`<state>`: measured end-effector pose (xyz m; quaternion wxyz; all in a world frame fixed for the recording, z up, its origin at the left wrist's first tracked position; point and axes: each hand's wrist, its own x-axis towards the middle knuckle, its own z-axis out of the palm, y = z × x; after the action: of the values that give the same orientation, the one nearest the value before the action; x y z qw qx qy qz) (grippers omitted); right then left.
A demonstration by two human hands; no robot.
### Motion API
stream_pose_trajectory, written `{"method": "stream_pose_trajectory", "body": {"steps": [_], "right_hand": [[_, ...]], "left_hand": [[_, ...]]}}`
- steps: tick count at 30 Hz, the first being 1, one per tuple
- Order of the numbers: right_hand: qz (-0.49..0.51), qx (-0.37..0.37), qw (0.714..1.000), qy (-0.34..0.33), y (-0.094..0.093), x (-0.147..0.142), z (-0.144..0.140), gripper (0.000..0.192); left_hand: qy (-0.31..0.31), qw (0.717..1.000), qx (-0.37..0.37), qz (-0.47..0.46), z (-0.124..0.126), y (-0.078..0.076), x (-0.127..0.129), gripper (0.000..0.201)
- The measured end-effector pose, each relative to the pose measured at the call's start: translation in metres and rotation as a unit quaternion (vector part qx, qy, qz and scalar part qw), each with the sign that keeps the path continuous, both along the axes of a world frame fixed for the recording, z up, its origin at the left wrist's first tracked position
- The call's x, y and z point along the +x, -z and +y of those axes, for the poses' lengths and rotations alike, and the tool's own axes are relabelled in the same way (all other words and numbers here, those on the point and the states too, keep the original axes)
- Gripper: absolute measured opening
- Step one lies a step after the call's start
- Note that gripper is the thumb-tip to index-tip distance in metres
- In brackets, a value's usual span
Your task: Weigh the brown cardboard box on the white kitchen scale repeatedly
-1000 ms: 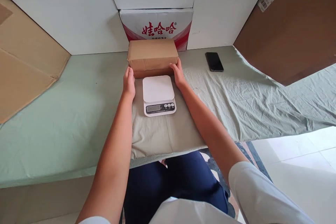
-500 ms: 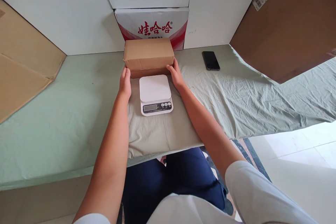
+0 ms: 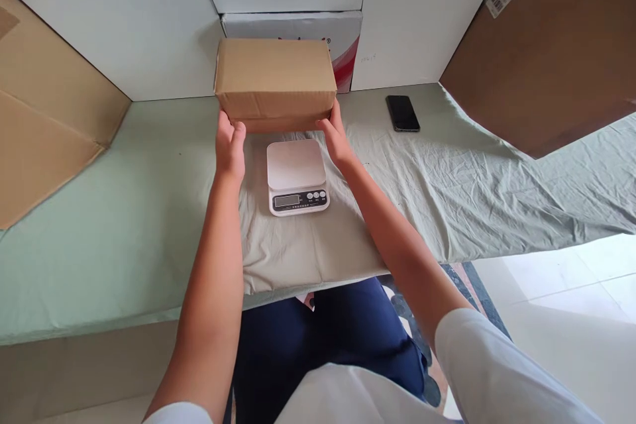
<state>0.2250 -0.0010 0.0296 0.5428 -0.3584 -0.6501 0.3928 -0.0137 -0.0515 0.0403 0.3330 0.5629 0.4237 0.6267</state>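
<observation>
so, i have the brown box [image 3: 275, 66] between my two hands, just beyond the scale [image 3: 297, 165] as i look over it. my left hand [image 3: 230, 146] has its fingers against the box's left end, the thumb near the lower front corner; my right hand [image 3: 338, 139] clasps the opposite end, its thumb at the near side. the fingers of both are partly curled, no wider than their hold on the box needs, and neither hand has anything else; some fingertips are hidden.

as for progress, i judge the gripping done and the lifting at least begun: the box seems up off the surface [image 3: 149, 165], though i cannot see its underside. setting it down is not yet done. it does not rest on the scale, whose display [image 3: 287, 201] shows no digits i can make out. a black phone [image 3: 403, 113] lies right of the scale and farther off, untouched.
</observation>
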Motion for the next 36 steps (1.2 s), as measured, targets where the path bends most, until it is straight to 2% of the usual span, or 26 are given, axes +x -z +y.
{"method": "stream_pose_trajectory", "body": {"steps": [3, 6, 8, 11, 15, 18, 23, 29, 36], "right_hand": [[-0.021, 0.021, 1.000, -0.008, -0.025, 0.001, -0.021, 0.079], [-0.012, 0.028, 0.999, -0.022, -0.039, 0.009, -0.055, 0.083], [-0.006, 0.026, 0.999, -0.043, -0.037, 0.019, -0.083, 0.086], [-0.017, -0.009, 0.997, -0.073, -0.020, 0.034, -0.119, 0.086], [-0.022, -0.030, 0.995, -0.091, -0.003, 0.040, -0.141, 0.084], [-0.020, -0.030, 0.996, -0.077, -0.002, 0.036, -0.144, 0.084], [-0.021, -0.031, 0.998, -0.053, -0.005, 0.033, -0.146, 0.087], [-0.009, -0.039, 0.998, -0.058, -0.001, 0.032, -0.143, 0.092], [-0.031, -0.019, 0.998, -0.046, 0.004, 0.031, -0.139, 0.095]], "left_hand": [[-0.011, 0.998, 0.062, 0.016, -0.026, -0.019, 0.002, 0.090], [-0.003, 0.997, 0.079, 0.013, -0.064, -0.024, 0.009, 0.079], [0.004, 0.997, 0.071, 0.010, -0.089, -0.018, 0.014, 0.074], [0.011, 0.999, 0.043, 0.008, -0.120, -0.004, 0.020, 0.074], [0.000, 1.000, 0.010, 0.012, -0.145, 0.011, 0.021, 0.076], [-0.004, 1.000, -0.013, 0.013, -0.152, 0.017, 0.020, 0.083], [-0.007, 0.999, -0.041, 0.015, -0.149, 0.019, 0.019, 0.097], [-0.013, 0.999, -0.035, 0.018, -0.145, 0.015, 0.021, 0.090], [-0.020, 0.998, -0.049, 0.027, -0.141, 0.015, 0.019, 0.094]]}}
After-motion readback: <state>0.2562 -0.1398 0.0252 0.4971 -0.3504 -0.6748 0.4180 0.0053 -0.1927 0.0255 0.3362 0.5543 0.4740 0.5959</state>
